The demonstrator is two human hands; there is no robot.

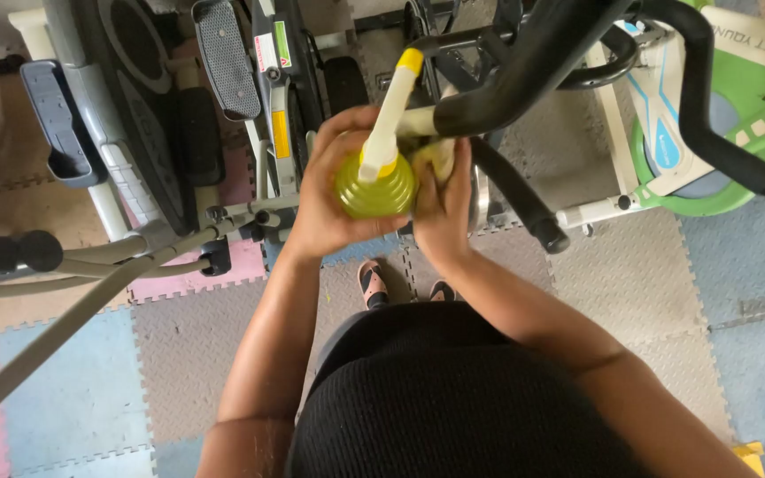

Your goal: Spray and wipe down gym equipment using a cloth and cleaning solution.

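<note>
Left hand (pixel 325 190) grips a yellow-green spray bottle (pixel 375 181), right hand (pixel 443 199) presses a pale cloth (pixel 436 158) on the black handlebar (pixel 524 66).

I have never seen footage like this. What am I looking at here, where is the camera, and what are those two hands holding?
The single picture comes from a camera worn on a person's head, looking straight down their body. No robot here, just two bare hands. The left hand grips a yellow-green spray bottle with a white and yellow nozzle. The right hand presses a pale cloth against a black handlebar of an exercise machine. Below are coloured foam floor mats and the person's sandalled feet. A green and white machine stands on the right.
</note>
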